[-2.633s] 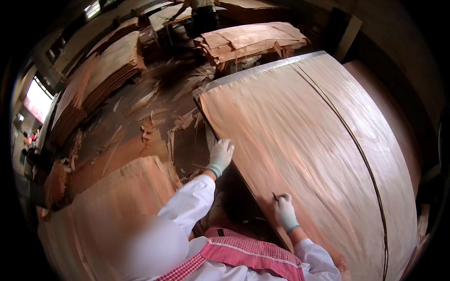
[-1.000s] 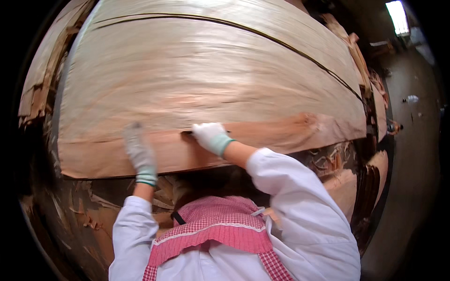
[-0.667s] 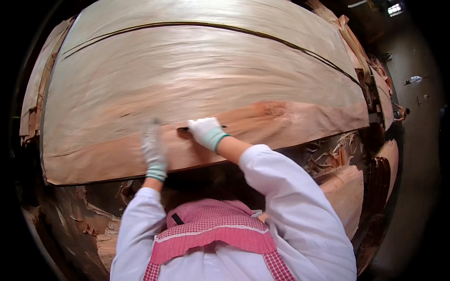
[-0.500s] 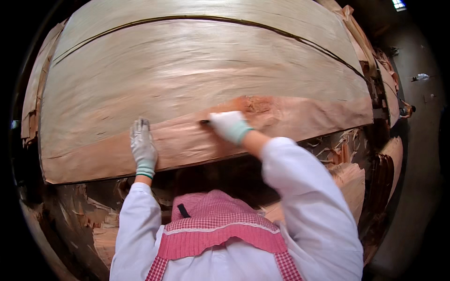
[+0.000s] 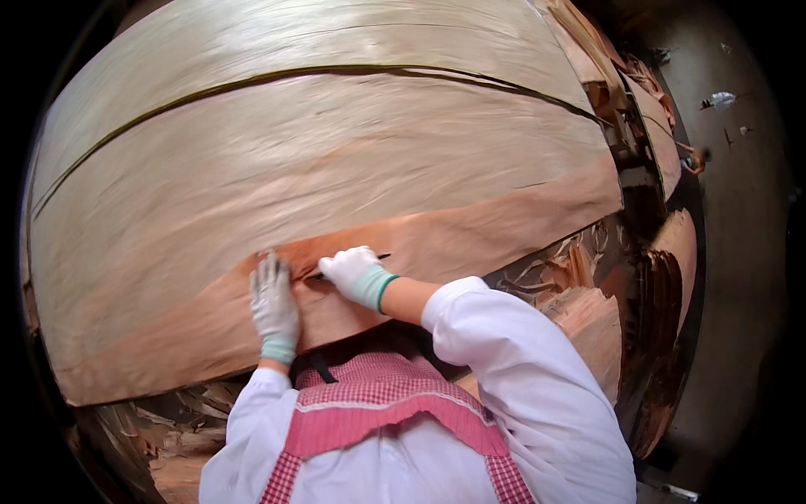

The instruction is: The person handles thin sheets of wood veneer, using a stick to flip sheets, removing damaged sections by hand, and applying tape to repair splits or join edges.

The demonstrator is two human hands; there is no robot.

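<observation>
At the far left we see the curved edge of the big veneer sheet (image 5: 336, 168), pale tan over most of its width and reddish brown along the near strip; a long dark split line arcs across its upper part. Below its near edge, at lower left, lie torn veneer scraps (image 5: 159, 428) in a loose heap.

Moving in, our left hand (image 5: 274, 307), in a pale knit glove, lies flat on the reddish strip with its fingers spread apart and pressed to the wood, gripping nothing. Just beside it, almost touching, our right hand (image 5: 353, 273), also gloved with a green cuff, is curled together around a thin dark blade (image 5: 379, 256) whose tip shows past the knuckles and lies on the sheet; what kind of tool it is we cannot tell.

Beneath the hands come our white sleeves and a red checked apron (image 5: 378, 412).

To the right, past the sheet's edge, more veneer stacks (image 5: 588, 319) and curled offcuts sit against a dark floor (image 5: 739, 252)
</observation>
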